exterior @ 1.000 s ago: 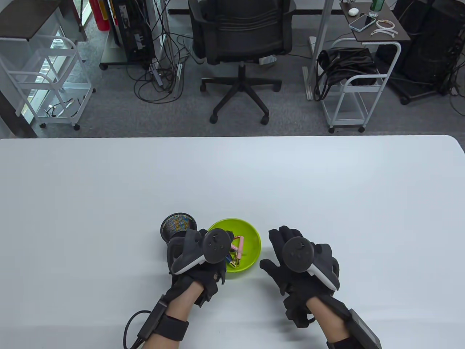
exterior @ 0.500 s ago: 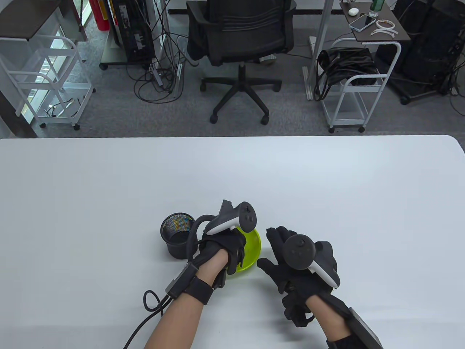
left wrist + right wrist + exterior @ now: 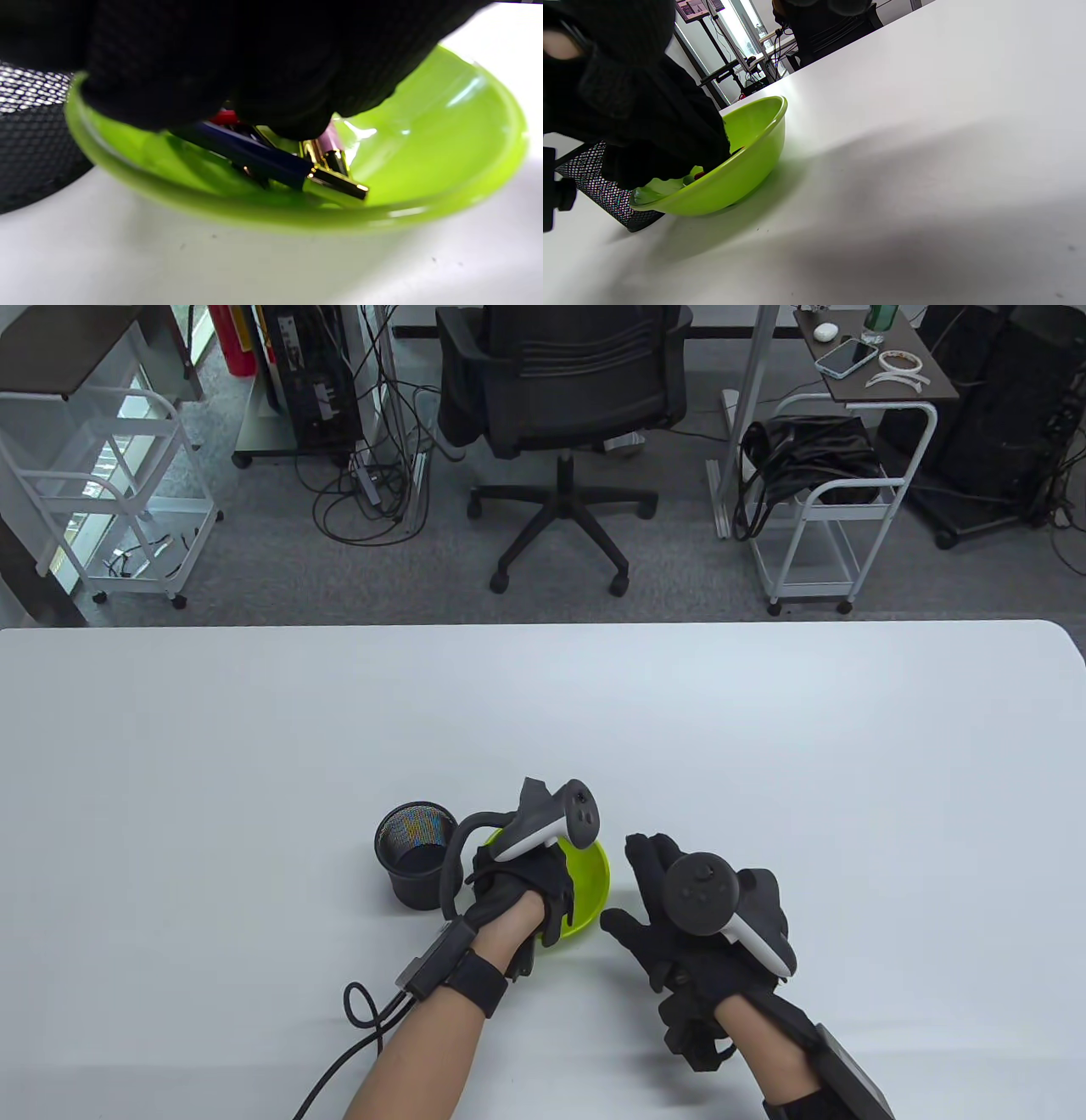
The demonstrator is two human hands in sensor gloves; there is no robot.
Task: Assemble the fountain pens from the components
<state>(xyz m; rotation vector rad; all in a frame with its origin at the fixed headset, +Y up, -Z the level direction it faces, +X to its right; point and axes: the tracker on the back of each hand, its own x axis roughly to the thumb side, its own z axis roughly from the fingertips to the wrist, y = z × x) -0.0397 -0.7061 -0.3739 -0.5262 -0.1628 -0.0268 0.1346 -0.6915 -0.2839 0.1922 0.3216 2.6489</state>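
A lime-green bowl (image 3: pixel 742 169) sits on a white table (image 3: pixel 925 148), seen from low and close at a tilt. A black-gloved hand (image 3: pixel 640 123) reaches down into the bowl from the upper left, its fingertips hidden below the rim, where a small speck of red shows. A black mesh cup (image 3: pixel 606 190) stands just behind the bowl on the left, and an office chair (image 3: pixel 823 21) and metal stands are visible past the table's far edge.

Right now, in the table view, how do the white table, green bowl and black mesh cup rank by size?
1. White table, by far largest.
2. Lime-green plastic bowl, partly hidden by the left hand, looks wider.
3. Black mesh cup, smallest.
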